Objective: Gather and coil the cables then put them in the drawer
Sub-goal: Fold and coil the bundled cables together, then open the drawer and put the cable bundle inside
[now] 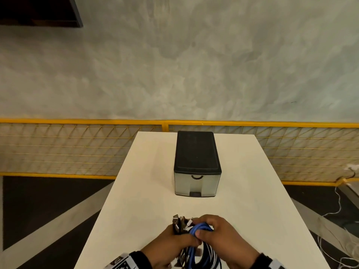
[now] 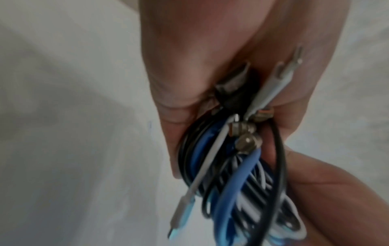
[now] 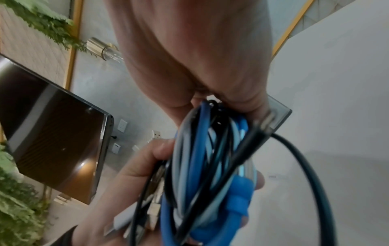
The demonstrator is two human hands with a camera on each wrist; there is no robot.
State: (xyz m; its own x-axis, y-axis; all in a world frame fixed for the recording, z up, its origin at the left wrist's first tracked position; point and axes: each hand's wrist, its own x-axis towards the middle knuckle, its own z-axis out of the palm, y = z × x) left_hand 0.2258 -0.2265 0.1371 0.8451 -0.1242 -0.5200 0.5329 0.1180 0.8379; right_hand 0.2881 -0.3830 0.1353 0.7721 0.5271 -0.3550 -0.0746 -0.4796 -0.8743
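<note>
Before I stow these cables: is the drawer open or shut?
Shut: the drawer front sits flush under the black lid, handle facing you.

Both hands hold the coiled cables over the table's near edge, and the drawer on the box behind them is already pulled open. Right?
Not quite: the drawer is shut, flush with the box, as the head view shows. Both hands, left and right, do hold the cables.

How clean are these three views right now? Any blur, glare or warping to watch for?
Head: sharp, wide-angle bend in the yellow railing. Left wrist: motion-blurred cable bundle, washed-out background. Right wrist: softly blurred, tilted, glare spot on the dark screen.
</note>
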